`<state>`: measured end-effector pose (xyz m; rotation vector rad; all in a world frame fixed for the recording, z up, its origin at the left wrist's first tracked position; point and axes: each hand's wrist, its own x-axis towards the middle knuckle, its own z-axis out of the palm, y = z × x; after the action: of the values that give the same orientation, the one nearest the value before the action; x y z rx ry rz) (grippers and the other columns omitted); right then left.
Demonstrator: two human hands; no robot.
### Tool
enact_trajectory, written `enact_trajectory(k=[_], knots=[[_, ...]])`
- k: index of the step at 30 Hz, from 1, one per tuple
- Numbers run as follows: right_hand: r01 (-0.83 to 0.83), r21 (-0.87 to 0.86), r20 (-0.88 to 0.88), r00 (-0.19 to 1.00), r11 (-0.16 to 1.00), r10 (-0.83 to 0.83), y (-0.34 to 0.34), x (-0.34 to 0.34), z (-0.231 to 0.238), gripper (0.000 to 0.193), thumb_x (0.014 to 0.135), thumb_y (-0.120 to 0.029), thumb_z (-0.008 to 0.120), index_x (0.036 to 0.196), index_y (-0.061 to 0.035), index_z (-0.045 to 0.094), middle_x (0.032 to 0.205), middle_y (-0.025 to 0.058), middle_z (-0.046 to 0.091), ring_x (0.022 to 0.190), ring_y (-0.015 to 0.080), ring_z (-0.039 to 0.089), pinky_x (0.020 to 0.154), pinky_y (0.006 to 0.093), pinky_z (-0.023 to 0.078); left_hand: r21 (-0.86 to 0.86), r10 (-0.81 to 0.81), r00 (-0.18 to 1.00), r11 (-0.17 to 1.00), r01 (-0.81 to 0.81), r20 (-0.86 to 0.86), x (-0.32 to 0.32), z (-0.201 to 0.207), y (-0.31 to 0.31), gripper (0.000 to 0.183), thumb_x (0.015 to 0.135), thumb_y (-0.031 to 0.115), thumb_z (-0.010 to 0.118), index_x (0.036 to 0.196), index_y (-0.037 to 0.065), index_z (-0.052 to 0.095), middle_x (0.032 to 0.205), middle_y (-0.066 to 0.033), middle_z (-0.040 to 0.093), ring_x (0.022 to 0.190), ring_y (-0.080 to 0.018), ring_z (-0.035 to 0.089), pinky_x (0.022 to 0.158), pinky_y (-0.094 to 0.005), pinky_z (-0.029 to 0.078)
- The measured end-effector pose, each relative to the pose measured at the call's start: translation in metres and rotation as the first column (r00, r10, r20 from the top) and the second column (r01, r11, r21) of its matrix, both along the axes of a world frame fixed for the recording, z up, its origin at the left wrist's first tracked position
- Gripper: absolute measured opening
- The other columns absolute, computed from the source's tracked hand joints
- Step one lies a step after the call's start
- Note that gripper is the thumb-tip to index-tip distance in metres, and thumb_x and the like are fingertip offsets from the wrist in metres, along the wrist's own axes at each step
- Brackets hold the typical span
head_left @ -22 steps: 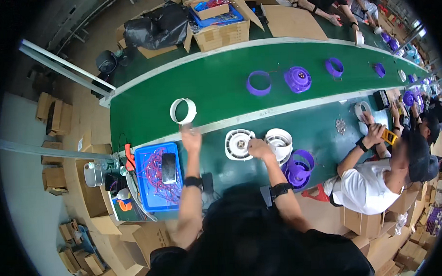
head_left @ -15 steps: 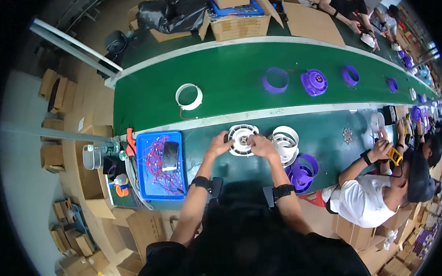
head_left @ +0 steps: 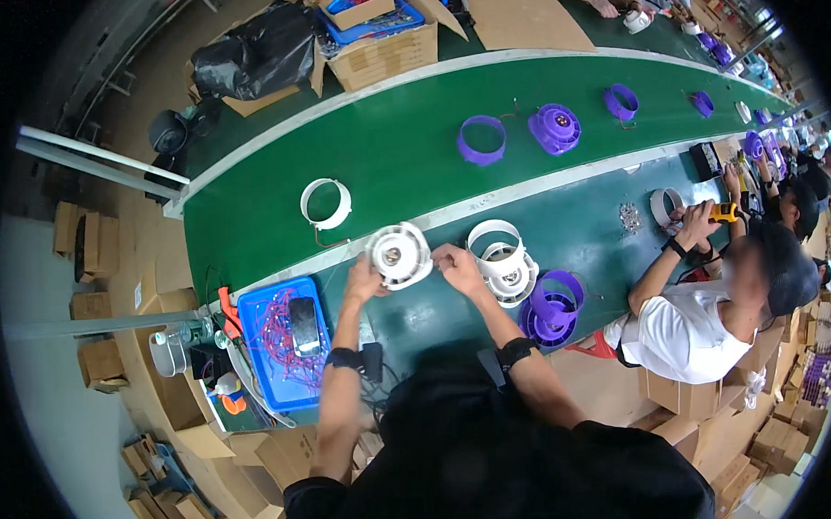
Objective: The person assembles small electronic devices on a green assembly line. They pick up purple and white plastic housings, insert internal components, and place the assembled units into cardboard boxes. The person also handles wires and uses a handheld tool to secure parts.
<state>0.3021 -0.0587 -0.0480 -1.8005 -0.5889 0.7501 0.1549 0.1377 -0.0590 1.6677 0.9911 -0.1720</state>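
Observation:
A round white slotted plastic housing (head_left: 399, 256) with a metallic hub is lifted over the bench's far edge, slightly blurred. My left hand (head_left: 365, 281) grips it by its left side. Just off its right side is my right hand (head_left: 458, 267), fingertips drawn together; whether anything small sits between them is hidden. Right of that hand a white ring (head_left: 516, 256) stands on another white slotted housing (head_left: 515, 288). Nearer me, a purple ring (head_left: 577, 295) rests on a purple housing (head_left: 539, 331).
A blue tray (head_left: 258, 375) holds red and blue wires and a phone (head_left: 303, 327). Beyond the bench, the green belt (head_left: 403, 159) carries a white ring (head_left: 342, 207) and several purple parts. A co-worker in a white shirt (head_left: 683, 328) works at right with a yellow tool (head_left: 723, 213).
The white housing has risen off the bench and moved left in my left hand. My right hand has come off it. The whole view has tilted.

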Motion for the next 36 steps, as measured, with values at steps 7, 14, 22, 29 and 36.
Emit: enact_trajectory(k=[7,14,22,29,36], knots=[[-0.100,-0.167,-0.037,0.995,0.981,0.095,-0.016,0.004,-0.032,0.022,0.080,-0.009,0.050,0.095,-0.0058,0.067,0.085,0.0142,0.068,0.080,0.0254,0.066,0.075,0.0342,0.051,-0.150,0.513,0.824,0.858,-0.491,0.239,-0.063,0.026,0.102,0.041,0.098,0.022,0.038,0.128,-0.001,0.024,0.079,-0.0216,0.065,0.061,-0.0272,0.067,0.050,-0.0338,0.057],[-0.262,-0.283,-0.039,0.964,0.923,0.262,-0.002,-0.007,-0.045,0.025,0.079,-0.008,0.049,0.096,-0.0047,0.067,0.083,0.0147,0.068,0.080,0.0233,0.066,0.074,0.0326,0.050,-0.285,0.829,0.530,0.559,-0.778,0.179,-0.121,-0.021,0.183,0.039,0.093,0.015,0.037,0.124,-0.007,0.032,0.091,-0.0246,0.063,0.083,-0.0338,0.067,0.068,-0.0378,0.059],[-0.228,-0.234,-0.151,0.969,0.945,0.196,-0.011,0.003,-0.069,0.024,0.084,-0.005,0.046,0.099,0.0008,0.063,0.079,0.0118,0.067,0.073,0.0160,0.064,0.068,0.0282,0.050,0.770,0.482,0.875,0.540,-0.339,0.047,-0.028,0.002,0.144,0.058,0.082,0.017,0.055,0.135,0.009,0.034,0.082,-0.0169,0.067,0.084,-0.0314,0.067,0.075,-0.0408,0.054],[-0.223,-0.190,-0.185,0.965,0.956,0.189,-0.006,-0.004,-0.066,0.023,0.084,-0.007,0.047,0.099,0.0001,0.063,0.081,0.0129,0.068,0.077,0.0189,0.066,0.071,0.0293,0.051,0.592,-0.160,0.969,0.768,0.243,-0.190,0.035,-0.001,0.101,0.042,0.080,0.026,0.063,0.119,0.013,0.053,0.083,-0.0193,0.066,0.086,-0.0348,0.065,0.077,-0.0470,0.050],[-0.203,-0.187,-0.198,0.966,0.961,0.165,-0.015,-0.002,-0.064,0.025,0.084,-0.007,0.046,0.101,-0.0001,0.063,0.081,0.0127,0.069,0.077,0.0197,0.066,0.072,0.0300,0.052,0.663,0.071,0.931,0.683,-0.307,0.358,0.013,0.043,0.123,0.033,0.085,0.028,0.066,0.103,0.001,0.059,0.076,-0.0140,0.066,0.067,-0.0226,0.065,0.062,-0.0366,0.050]])
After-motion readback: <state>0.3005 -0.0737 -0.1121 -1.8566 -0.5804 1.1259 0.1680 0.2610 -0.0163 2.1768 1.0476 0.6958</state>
